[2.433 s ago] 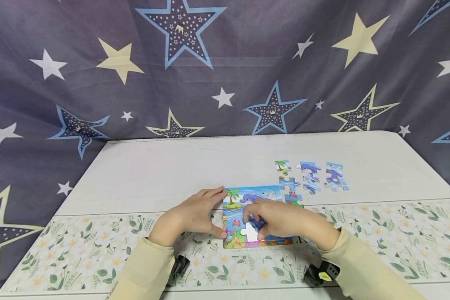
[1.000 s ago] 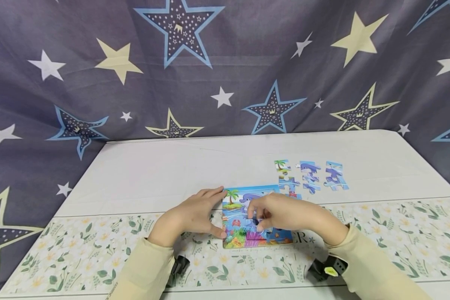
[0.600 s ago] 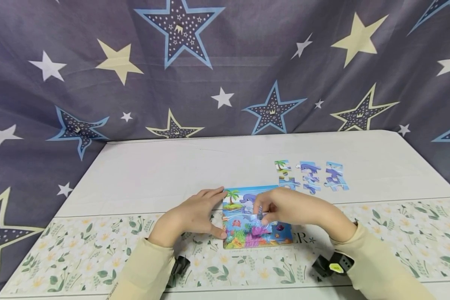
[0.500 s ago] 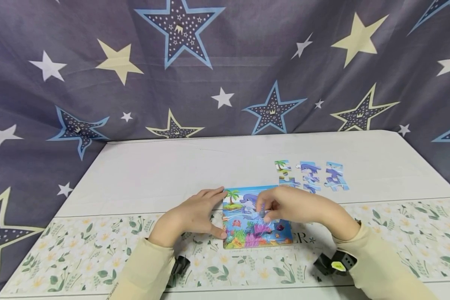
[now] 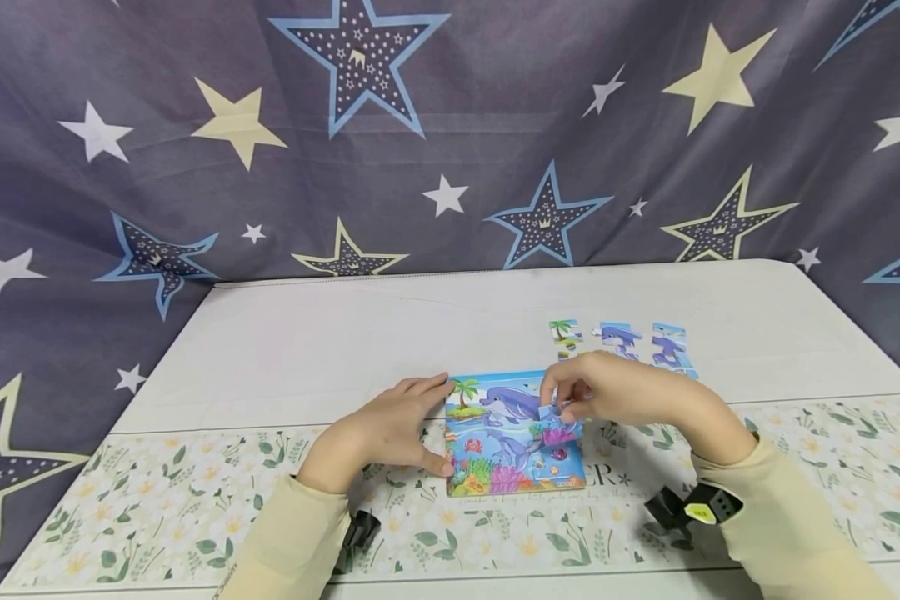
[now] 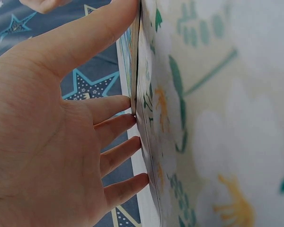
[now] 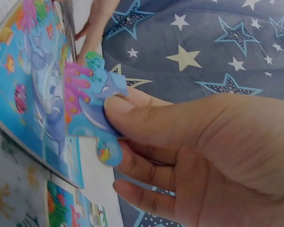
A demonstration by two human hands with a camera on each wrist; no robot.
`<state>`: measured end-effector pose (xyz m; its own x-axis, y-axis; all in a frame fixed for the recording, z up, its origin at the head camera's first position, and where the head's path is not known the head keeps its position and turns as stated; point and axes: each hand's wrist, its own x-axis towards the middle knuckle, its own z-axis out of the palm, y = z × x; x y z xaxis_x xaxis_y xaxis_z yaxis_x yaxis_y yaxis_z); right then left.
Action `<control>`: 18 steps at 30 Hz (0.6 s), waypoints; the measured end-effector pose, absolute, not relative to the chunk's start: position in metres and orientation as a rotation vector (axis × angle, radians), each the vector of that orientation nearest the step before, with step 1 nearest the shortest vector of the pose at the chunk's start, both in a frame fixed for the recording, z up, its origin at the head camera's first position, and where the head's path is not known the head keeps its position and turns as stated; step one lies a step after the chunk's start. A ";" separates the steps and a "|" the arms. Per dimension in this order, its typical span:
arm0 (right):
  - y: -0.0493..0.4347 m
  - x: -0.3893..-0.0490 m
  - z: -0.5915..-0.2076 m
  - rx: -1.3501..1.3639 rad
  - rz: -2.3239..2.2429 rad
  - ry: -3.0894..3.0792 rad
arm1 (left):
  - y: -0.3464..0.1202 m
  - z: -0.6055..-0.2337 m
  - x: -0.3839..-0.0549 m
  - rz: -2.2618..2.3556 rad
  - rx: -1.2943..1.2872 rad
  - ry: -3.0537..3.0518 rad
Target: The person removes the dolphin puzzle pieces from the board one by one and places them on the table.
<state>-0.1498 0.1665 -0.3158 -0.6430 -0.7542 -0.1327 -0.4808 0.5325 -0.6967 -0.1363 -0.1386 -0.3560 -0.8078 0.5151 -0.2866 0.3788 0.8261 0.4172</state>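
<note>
My left hand (image 5: 390, 425) rests along the left side of a dolphin jigsaw puzzle board (image 5: 468, 433), fingers spread and thumb at its lower left edge. The left wrist view shows those fingers (image 6: 118, 156) straight, tips against the table beside the board's edge. My right hand (image 5: 630, 392) pinches a puzzle piece (image 5: 557, 432) with pink coral on it, above the right part of the board. In the right wrist view the thumb presses on the printed face of this puzzle piece (image 7: 83, 111), which is tilted and apart from the board.
Behind the right hand lie several loose puzzle pieces, among them a palm tree piece (image 5: 564, 331), a dolphin piece (image 5: 618, 337) and a piece at the far right (image 5: 669, 346). The hand covers others. A starry curtain (image 5: 450, 125) hangs behind the white table (image 5: 330, 333).
My right hand has moved right and a little back, carrying the coral puzzle piece from the lower middle of the board. A white patch seen there earlier now shows printed picture. The left hand stays still.
</note>
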 end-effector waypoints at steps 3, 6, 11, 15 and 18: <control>0.172 -0.151 -0.313 -1.020 -0.892 2.364 | -0.139 -0.356 -0.137 0.483 0.679 2.618; 0.176 -0.153 -0.312 -1.030 -0.910 2.368 | -0.140 -0.356 -0.136 0.479 0.683 2.619; 0.183 -0.158 -0.313 -1.024 -0.936 2.384 | -0.140 -0.355 -0.136 0.488 0.686 2.615; 0.187 -0.160 -0.313 -1.003 -0.948 2.393 | -0.140 -0.354 -0.136 0.493 0.686 2.613; 0.190 -0.161 -0.313 -0.973 -0.961 2.393 | -0.140 -0.354 -0.135 0.490 0.686 2.613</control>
